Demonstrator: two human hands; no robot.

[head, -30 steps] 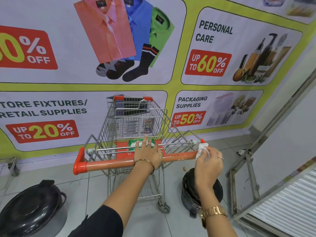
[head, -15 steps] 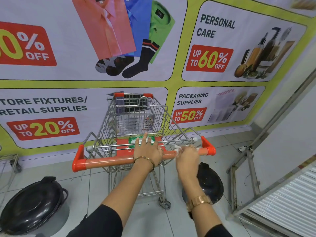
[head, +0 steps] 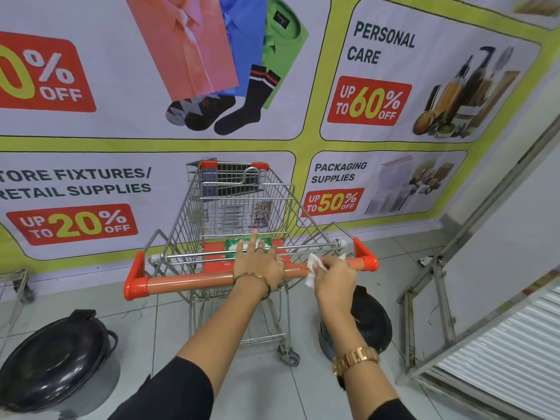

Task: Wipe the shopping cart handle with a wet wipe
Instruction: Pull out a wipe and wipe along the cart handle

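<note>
A wire shopping cart (head: 242, 207) stands in front of me with an orange handle (head: 188, 280) running left to right. My left hand (head: 260, 265) rests flat on the middle of the handle, fingers spread. My right hand (head: 335, 278) grips a white wet wipe (head: 313, 266) and presses it on the handle's right part, just right of the left hand. A green pack of wipes (head: 242, 245) lies on the cart's orange child seat, partly hidden behind my left fingers.
Two black lidded bins stand on the tiled floor, one at the lower left (head: 57, 362), one under my right hand (head: 368, 322). A metal frame (head: 436, 298) leans at the right. A printed banner wall (head: 121, 131) is right behind the cart.
My right hand slid the wipe from the handle's right end leftward toward the left hand, then back a little to the right. The left hand stayed on the handle.
</note>
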